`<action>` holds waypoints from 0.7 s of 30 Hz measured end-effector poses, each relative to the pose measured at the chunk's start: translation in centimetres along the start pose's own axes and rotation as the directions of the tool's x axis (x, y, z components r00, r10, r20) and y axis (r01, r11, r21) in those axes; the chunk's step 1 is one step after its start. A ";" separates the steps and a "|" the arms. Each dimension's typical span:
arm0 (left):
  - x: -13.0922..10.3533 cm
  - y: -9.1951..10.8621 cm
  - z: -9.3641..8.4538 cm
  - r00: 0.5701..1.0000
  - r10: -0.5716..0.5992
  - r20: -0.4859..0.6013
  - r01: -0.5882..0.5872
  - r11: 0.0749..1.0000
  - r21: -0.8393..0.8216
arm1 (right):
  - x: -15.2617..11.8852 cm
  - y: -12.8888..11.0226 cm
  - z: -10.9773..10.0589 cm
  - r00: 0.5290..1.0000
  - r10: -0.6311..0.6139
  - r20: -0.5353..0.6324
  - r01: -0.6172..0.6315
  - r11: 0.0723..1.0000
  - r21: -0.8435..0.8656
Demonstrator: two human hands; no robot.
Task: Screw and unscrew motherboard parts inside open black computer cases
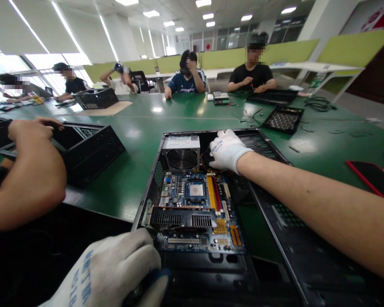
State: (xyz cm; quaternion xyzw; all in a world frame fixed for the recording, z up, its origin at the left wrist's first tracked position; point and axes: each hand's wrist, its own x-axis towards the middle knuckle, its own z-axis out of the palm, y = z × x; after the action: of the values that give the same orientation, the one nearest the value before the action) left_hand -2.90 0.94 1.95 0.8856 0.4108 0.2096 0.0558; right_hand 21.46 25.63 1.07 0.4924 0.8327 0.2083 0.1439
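1. The long green-topped table (137, 136) is running beneath the open black metal computer case (208, 270), which is lying directly before the person
2. Inside the case, the flat blue motherboard (179, 194) is filling the middle, between the two hands
3. The long black slotted graphics card (182, 218) is stretching left to right across that board, with the left hand nearer to it
4. The boxy silver metal power supply with a round black grille (181, 155) is sitting in the far left corner, just left of the right hand and well beyond the left
5. The white-gloved left hand (115, 268) is bending its fingers at the near left corner; I cannot tell what it is gripping
6. The white-gloved right hand (225, 149) is reaching in half-curled, fingertips hidden, so its hold is not showing
7. The thin coloured cables (215, 172) are lying just beneath that right hand, beside the power supply
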 end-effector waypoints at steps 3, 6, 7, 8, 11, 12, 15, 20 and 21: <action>2.5 0.2 -0.7 0.998 -0.048 0.051 0.048 0.999 0.005 | 0.0 0.1 0.2 0.999 -0.033 0.008 0.033 0.999 0.009; 5.8 -0.2 -1.1 0.988 -0.101 0.118 0.096 0.994 0.048 | -0.1 0.3 0.4 0.998 -0.060 -0.005 0.060 0.998 0.021; 6.9 -0.5 -1.0 0.984 -0.113 0.136 0.104 0.992 0.070 | 0.0 0.3 0.4 0.998 -0.062 -0.006 0.062 0.998 0.025; 8.1 -0.9 -0.8 0.981 -0.123 0.149 0.109 0.989 0.096 | 0.0 0.4 0.4 0.998 -0.061 -0.002 0.061 0.998 0.027; 11.4 -2.5 0.5 0.971 -0.121 0.205 0.084 0.980 0.181 | 0.1 0.3 0.4 0.999 -0.046 0.027 0.046 0.999 0.025; 12.4 -3.1 1.1 0.965 -0.114 0.234 0.064 0.976 0.210 | 0.1 0.2 0.4 0.998 -0.044 0.040 0.043 0.999 0.023; 15.4 -4.7 3.2 0.924 -0.096 0.370 -0.009 0.962 0.273 | 0.2 0.1 0.3 0.995 -0.059 0.083 0.058 0.998 0.010; 19.0 -6.1 7.1 0.777 -0.145 0.612 -0.081 0.942 0.326 | -0.1 0.2 -0.1 0.997 -0.055 0.060 0.054 0.998 0.031; 19.5 -6.3 7.9 0.749 -0.150 0.646 -0.089 0.943 0.322 | -0.2 0.3 -0.1 0.997 -0.058 0.050 0.056 0.998 0.041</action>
State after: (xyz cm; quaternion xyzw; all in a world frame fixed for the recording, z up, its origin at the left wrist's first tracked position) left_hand 7.11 20.28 -0.57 0.8914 0.4080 -0.1909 0.0510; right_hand 21.68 25.57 1.33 0.4765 0.8464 0.1752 0.1612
